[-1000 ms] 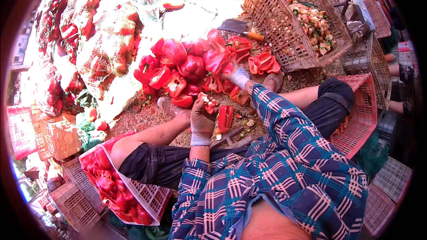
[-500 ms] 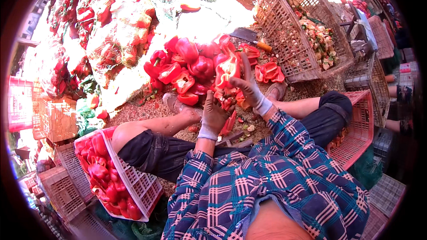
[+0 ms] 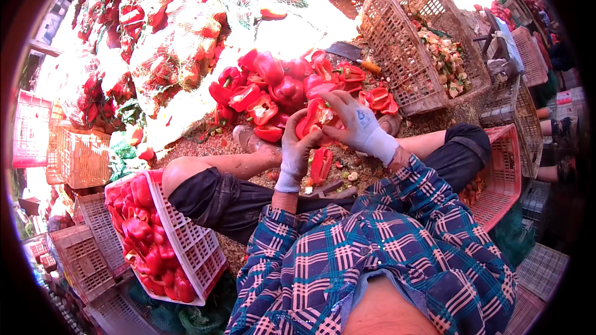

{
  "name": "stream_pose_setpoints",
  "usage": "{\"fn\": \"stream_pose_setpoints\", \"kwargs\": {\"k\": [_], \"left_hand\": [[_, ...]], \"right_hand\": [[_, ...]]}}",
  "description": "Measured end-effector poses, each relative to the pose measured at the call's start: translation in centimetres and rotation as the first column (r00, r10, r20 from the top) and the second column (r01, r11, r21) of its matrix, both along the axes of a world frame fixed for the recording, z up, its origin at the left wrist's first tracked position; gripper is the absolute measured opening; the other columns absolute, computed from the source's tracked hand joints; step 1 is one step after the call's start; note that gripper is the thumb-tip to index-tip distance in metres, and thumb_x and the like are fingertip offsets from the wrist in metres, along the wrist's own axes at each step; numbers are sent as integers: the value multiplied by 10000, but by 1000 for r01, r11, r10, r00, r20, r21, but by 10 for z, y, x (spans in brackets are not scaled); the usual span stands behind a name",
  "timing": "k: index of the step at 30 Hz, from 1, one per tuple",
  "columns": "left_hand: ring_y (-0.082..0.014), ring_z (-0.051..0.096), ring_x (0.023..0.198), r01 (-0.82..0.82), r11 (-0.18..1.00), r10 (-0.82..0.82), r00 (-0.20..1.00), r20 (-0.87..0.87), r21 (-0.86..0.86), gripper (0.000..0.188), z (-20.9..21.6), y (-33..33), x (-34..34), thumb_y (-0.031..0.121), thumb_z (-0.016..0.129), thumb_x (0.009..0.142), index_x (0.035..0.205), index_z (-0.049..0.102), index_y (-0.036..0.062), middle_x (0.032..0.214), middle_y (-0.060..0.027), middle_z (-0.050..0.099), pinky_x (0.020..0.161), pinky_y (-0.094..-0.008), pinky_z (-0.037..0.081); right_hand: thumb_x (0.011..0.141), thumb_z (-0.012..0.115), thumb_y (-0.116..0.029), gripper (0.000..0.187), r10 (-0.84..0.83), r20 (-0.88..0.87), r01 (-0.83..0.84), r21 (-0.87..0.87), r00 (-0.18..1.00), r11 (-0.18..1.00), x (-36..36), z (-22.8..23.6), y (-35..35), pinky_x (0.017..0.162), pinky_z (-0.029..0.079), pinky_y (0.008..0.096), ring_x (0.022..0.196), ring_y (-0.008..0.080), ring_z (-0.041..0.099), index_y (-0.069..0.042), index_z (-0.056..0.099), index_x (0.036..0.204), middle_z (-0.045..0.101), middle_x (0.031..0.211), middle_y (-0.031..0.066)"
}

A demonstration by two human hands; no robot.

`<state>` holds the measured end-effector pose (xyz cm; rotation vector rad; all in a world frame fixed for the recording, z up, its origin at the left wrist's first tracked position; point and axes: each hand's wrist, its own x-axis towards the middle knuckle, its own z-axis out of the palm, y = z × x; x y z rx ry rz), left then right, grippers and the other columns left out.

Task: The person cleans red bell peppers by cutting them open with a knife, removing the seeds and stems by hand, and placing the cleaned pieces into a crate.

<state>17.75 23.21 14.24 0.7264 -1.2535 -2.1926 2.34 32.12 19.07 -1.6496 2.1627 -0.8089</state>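
Both of my hands wear gloves with pale cuffs and meet in front of a pile of red bell peppers (image 3: 282, 84). Between them is an opened red bell pepper (image 3: 318, 115), its pale inside showing. My left hand (image 3: 297, 147) pinches its lower left edge with thumb and fingers. From the right, my right hand (image 3: 359, 125) closes on it, fingers bent over the top and thumb below. The fingertips partly cover the pepper. Just below the hands, a red pepper piece (image 3: 321, 165) lies on the littered ground.
A knife (image 3: 347, 51) with an orange handle lies beyond the pile. A tilted crate (image 3: 397, 56) holds pepper scraps at the right. Cut red peppers fill a white-and-pink crate (image 3: 195, 254) at my left. Net sacks of peppers (image 3: 177, 49) stand at the far left.
My hands, with fingers stretched out before, have drawn together and closed on the opened pepper. My right hand has turned, now showing its back. The view has shifted slightly.
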Motion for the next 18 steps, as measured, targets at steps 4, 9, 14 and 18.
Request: {"fn": "stream_pose_setpoints", "kwargs": {"k": [4,9,14,18], "left_hand": [[-192,556,1097,24,921,41,986,160,-388,543,-12,5,1,95,686,775,1279,503,10,1201,-112,557,954,-323,468],[-194,522,1102,66,812,98,964,246,-580,524,-22,5,4,99,700,756,1247,540,13,1165,-106,546,977,-323,421],[-91,532,715,-5,993,23,986,163,-114,448,-36,3,-5,59,673,772,1207,567,64,941,-22,592,619,-217,438],[-65,517,624,-8,1000,10,982,188,-7,440,-53,1,-11,37,666,771,1199,573,82,880,-4,603,527,-201,420]], "right_hand": [[783,697,-297,625,-36,-46,39,56,998,998,4,-25,1,862,513,474,1085,412,576,-119,439,1324,486,1270,209],[806,674,-313,480,-115,-33,117,99,993,988,8,-56,-3,727,524,484,854,397,658,-129,491,1209,654,904,188],[787,716,-286,433,-186,17,186,20,982,982,4,-74,-5,685,506,475,849,399,645,-115,513,1130,653,877,199],[829,710,-280,340,-406,24,402,92,914,911,1,-100,-12,649,512,421,771,321,678,-72,565,1054,675,848,158]]}}
